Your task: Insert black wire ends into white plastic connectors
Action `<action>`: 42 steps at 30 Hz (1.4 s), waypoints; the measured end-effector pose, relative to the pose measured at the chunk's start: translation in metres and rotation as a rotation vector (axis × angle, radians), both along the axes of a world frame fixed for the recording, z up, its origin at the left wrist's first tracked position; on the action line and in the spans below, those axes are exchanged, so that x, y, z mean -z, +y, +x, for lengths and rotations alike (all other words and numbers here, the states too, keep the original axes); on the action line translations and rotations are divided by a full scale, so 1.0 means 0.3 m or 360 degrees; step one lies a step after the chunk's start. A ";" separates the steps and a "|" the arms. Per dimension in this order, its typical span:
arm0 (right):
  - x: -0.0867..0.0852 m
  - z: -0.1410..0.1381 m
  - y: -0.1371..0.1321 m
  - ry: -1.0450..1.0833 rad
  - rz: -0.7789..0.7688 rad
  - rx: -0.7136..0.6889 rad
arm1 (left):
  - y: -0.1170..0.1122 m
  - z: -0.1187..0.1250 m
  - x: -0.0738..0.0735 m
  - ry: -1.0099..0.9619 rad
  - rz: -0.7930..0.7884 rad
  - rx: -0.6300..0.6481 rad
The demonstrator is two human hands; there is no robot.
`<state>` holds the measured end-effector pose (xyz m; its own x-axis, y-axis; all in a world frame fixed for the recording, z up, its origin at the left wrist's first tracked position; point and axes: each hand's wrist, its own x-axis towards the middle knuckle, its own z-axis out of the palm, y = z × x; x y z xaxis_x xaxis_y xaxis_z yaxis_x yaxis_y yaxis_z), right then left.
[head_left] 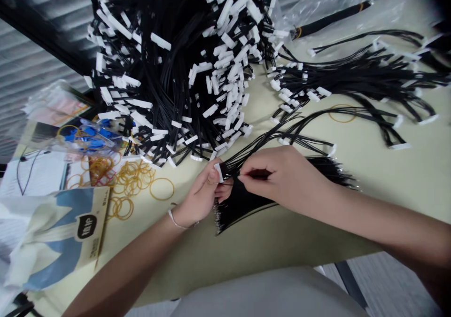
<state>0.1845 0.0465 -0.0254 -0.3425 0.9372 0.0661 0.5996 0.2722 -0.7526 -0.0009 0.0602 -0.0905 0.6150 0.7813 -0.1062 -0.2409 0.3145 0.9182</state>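
Unreadable oval logo [86,226] on blue package [63,242]

The left hand [199,195] pinches a white connector [219,172] between thumb and fingers. Its black wires run toward the right hand [282,178], whose fingers [244,178] grip the strands just beside it. Under both hands, a fanned bundle of black wires [243,209] lies on the pale worktop [282,242]. Farther off rises a large heap of black wires with white connectors [176,63], and a looser bunch [352,77] spreads to the right. Amber rubber bands [132,181] lie scattered at left, near a plastic bag of blue parts [88,136].
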 end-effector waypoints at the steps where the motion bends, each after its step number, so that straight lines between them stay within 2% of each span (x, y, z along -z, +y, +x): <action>1: 0.005 -0.004 0.000 0.0005 -0.0026 0.0003 | -0.001 -0.003 0.001 0.0017 -0.0018 0.0001; 6: 0.005 -0.011 -0.002 0.0040 -0.0128 0.0049 | -0.004 -0.008 0.005 0.0080 -0.0082 0.0017; 12: 0.006 -0.013 -0.002 0.0034 -0.0111 0.0055 | -0.004 -0.010 0.007 0.0109 -0.0034 0.0037; 24: 0.013 -0.015 -0.007 -0.0015 0.0052 -0.0024 | -0.007 -0.016 0.009 0.0168 0.0118 0.0066; 29: 0.017 -0.013 -0.008 -0.0004 0.0114 0.0008 | -0.002 -0.012 0.008 0.0122 0.0080 0.0068; 35: 0.020 -0.018 -0.005 0.0009 0.0031 0.0102 | 0.002 -0.005 0.005 0.0100 0.0011 0.0003; 42: 0.033 -0.020 -0.008 -0.0023 0.0060 0.0070 | 0.003 -0.001 0.004 0.0060 0.0012 0.0038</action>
<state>0.1787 0.0442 -0.0354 -0.3024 0.9482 0.0972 0.6224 0.2736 -0.7333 -0.0013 0.0610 -0.0917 0.6292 0.7673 -0.1240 -0.1985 0.3129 0.9288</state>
